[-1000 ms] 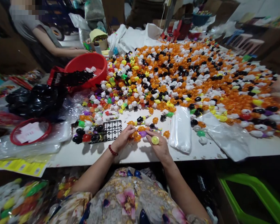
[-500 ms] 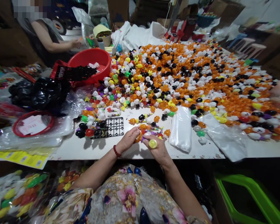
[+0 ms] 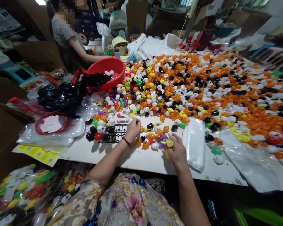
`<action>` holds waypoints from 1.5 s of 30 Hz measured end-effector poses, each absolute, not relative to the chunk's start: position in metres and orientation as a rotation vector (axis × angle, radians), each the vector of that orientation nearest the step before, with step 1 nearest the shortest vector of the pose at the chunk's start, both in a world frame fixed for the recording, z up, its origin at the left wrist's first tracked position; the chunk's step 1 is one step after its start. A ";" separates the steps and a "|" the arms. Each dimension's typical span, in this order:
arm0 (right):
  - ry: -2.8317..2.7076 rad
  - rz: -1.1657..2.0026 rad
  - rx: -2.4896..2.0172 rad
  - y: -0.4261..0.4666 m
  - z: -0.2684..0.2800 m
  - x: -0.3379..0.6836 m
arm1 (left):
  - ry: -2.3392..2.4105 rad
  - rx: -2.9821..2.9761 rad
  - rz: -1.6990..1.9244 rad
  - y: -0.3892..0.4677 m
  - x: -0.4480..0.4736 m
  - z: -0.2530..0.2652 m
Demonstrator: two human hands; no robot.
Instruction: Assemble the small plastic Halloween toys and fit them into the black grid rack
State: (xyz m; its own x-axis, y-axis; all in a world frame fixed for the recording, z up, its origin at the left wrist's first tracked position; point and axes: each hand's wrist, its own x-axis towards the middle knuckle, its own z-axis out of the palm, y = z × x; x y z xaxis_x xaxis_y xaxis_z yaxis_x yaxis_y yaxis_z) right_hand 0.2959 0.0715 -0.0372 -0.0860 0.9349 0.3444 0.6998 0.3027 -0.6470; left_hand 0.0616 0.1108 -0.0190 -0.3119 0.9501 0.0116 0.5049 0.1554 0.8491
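My left hand (image 3: 133,131) is closed beside the right end of a black grid rack (image 3: 120,131); what its fingers hold, if anything, is hidden. Small black, white, red and green figure toys (image 3: 101,131) fill the rack's left part. My right hand (image 3: 178,152) grips a small yellow-headed toy (image 3: 169,143) between thumb and fingers, at the right edge of a loose cluster. In that cluster lie orange pumpkin-like toys (image 3: 145,145), a white one (image 3: 155,146) and purple pieces (image 3: 163,136).
A large heap of orange, white and black toys (image 3: 191,81) covers the table's back and right. A stack of clear bags (image 3: 195,144) lies right of my right hand. Leftward are a red basin (image 3: 118,75) and red basket (image 3: 65,128). Another person (image 3: 68,40) works at back left.
My hands have parted: the left moved toward the rack, the right went rightward with the yellow-headed toy. The view has shifted, and the other person's arm now reaches toward the table.
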 end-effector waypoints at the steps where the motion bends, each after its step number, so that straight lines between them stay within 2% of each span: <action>1: -1.868 0.344 -1.525 0.073 -0.040 0.301 | 2.021 1.432 1.019 0.123 0.055 -0.017; 6: -1.915 0.239 -1.517 0.067 -0.054 0.306 | 2.426 1.555 0.673 0.167 0.037 -0.016; 13: -1.999 0.342 -1.226 0.061 -0.058 0.294 | 2.336 1.558 0.624 0.163 0.057 -0.008; 15: -2.033 0.298 -1.187 0.067 -0.056 0.287 | 2.202 1.512 0.719 0.147 0.070 -0.004; 18: -2.073 0.244 -1.114 0.077 -0.054 0.273 | 1.728 1.392 0.896 0.117 0.090 -0.002; 21: -2.102 0.311 -1.063 0.081 -0.054 0.261 | 1.425 1.383 0.890 0.097 0.101 -0.003; 25: -2.054 0.512 -1.133 0.074 -0.054 0.259 | 1.835 1.475 0.861 0.100 0.085 -0.009; 33: -1.947 0.669 -1.244 0.047 -0.055 0.274 | 2.550 1.421 0.652 0.142 0.041 -0.022; 38: -1.943 0.683 -1.257 0.040 -0.060 0.276 | 2.606 1.488 0.760 0.173 0.036 -0.023; 45: -1.918 0.775 -1.279 0.029 -0.060 0.281 | 2.534 1.480 0.573 0.201 0.033 -0.025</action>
State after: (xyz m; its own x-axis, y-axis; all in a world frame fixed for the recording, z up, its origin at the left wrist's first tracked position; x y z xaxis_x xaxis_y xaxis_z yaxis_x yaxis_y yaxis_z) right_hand 0.2813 0.0294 -0.0604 -0.2726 0.9370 0.2187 0.5219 0.3349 -0.7845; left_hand 0.0328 0.2007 -0.0246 -0.5012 0.8632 0.0609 0.8054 0.4396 0.3975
